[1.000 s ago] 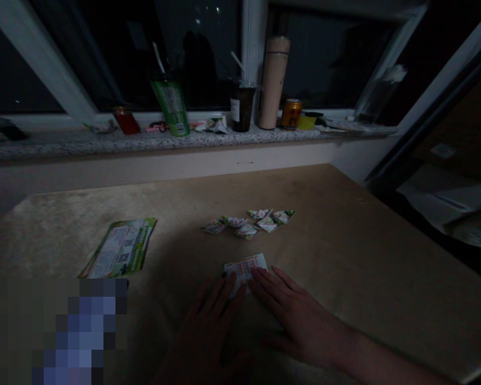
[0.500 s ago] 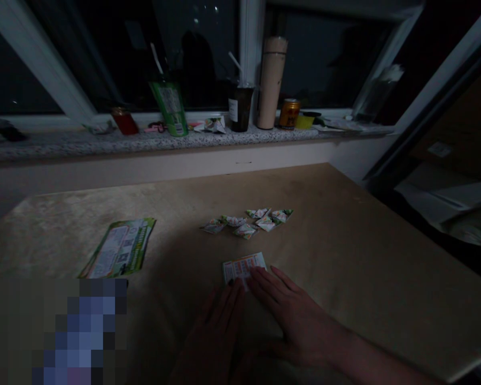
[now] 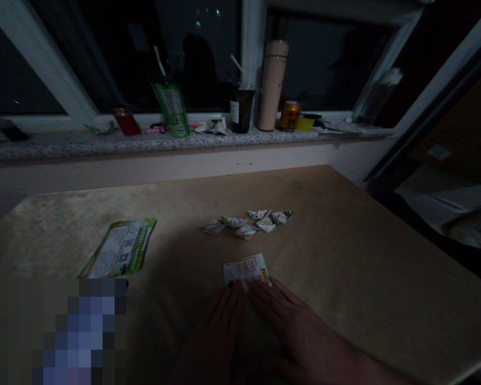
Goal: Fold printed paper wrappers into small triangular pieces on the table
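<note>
A small printed paper sheet lies flat on the brown table, its near edge under my fingertips. My left hand rests with stretched fingers on the near left part of the paper. On its near right part lie the straight fingers of my right hand. Just beyond the paper sit several small folded paper pieces with the same kind of print, loosely grouped. Off to the left is a stack of green-and-white printed sheets. The light is dim, so the thumbs are hard to make out.
Behind the table runs a speckled windowsill. On it stand a green cup with a straw, a dark drink cup, a pale pink flask, a golden can and a red jar.
My right hand has slid back toward me, baring more of the paper's right side. My left hand has shifted slightly nearer. The paper and folded pieces stay in place.
</note>
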### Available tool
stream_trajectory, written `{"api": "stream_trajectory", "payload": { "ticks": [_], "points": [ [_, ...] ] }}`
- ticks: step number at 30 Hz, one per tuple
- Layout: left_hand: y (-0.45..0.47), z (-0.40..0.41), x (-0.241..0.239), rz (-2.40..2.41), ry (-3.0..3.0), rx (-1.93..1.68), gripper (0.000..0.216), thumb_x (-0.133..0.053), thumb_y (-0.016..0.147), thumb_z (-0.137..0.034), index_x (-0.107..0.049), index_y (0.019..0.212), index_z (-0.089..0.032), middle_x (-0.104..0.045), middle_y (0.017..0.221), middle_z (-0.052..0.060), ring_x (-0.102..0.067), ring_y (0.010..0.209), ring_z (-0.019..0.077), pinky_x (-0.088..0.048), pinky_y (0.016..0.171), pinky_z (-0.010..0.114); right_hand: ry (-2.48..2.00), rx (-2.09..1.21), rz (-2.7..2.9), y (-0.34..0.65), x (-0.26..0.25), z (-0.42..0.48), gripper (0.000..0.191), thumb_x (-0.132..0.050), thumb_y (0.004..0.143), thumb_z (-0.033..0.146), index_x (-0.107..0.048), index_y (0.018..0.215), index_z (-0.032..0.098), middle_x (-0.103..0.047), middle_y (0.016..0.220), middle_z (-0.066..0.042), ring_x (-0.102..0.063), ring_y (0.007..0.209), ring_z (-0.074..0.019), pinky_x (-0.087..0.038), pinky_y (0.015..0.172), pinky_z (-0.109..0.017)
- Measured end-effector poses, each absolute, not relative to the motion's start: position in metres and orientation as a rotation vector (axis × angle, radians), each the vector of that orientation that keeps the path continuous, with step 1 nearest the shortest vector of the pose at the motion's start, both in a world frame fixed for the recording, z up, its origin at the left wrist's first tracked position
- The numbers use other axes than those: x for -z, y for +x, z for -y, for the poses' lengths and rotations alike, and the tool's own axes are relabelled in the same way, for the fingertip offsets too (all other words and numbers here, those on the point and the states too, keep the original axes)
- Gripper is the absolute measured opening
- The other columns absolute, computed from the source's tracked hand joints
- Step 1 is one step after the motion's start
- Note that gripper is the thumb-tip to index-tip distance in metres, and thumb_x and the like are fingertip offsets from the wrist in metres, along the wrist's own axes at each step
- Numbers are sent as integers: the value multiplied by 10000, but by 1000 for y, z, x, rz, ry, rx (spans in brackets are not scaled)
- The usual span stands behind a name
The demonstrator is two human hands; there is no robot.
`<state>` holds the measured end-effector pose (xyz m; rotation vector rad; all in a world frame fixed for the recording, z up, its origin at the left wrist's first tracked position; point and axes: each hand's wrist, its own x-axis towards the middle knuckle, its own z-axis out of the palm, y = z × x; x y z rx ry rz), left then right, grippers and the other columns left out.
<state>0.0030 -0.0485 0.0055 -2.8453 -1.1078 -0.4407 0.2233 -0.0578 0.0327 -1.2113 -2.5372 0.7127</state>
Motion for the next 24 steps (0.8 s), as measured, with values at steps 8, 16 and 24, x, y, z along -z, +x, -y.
{"api": "stream_trajectory", "payload": {
  "ticks": [8, 16, 24],
  "points": [
    [5, 53, 5, 1123, -2780, 393, 805, -432, 886, -498, -47, 1470, -100, -368, 1434, 137, -380, 1290, 265, -318, 1041, 356, -1310, -732, 2493, 215, -17, 58, 857, -645, 758, 387, -194, 1453, 172, -204, 1500, -73, -200, 1378, -236, -158, 1149, -431],
    [5, 56, 12, 1054, -2817, 367, 703, -376, 904, -307, -11, 1472, -111, -390, 1425, 116, -393, 1284, 242, -319, 1042, 353, -1289, -661, 2491, 212, -13, 58, 784, -589, 802, 440, -230, 1445, 171, -243, 1490, -56, -213, 1375, -226, -111, 1160, -424],
    [6, 58, 5, 1072, -2810, 391, 738, -417, 889, -372, -63, 1467, -81, -441, 1392, 126, -410, 1268, 244, -344, 1024, 335, -1369, -587, 2509, 216, -10, 60, 770, -587, 804, 348, -206, 1450, 173, -200, 1502, -38, -171, 1386, -224, -114, 1158, -438]
  ]
}}
